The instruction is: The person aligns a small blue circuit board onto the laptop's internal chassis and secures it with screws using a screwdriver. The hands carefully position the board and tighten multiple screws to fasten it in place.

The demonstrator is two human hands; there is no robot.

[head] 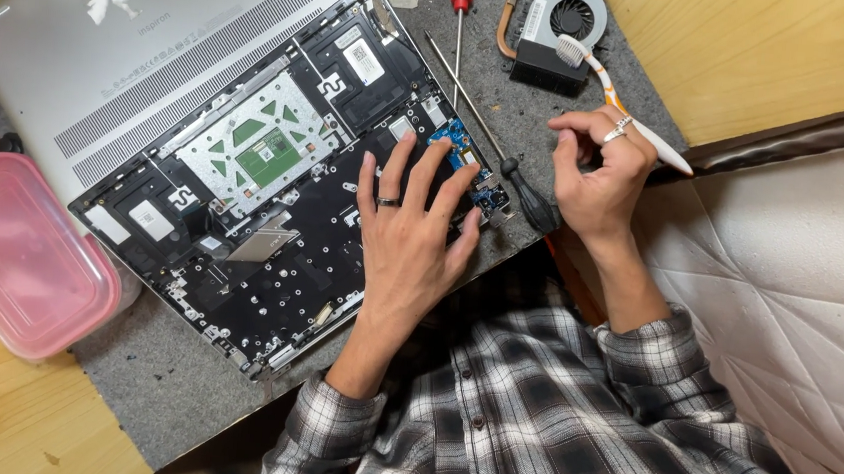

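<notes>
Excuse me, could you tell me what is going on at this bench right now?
A person in a plaid shirt is working on an opened laptop base lying on a grey mat. The left hand rests flat on the base, fingertips by a small blue circuit board. The right hand holds a white toothbrush, its bristles over a removed cooling fan. Two screwdrivers lie between the hands, the silver bottom cover sits behind, and a pink lidded box stands beside.
</notes>
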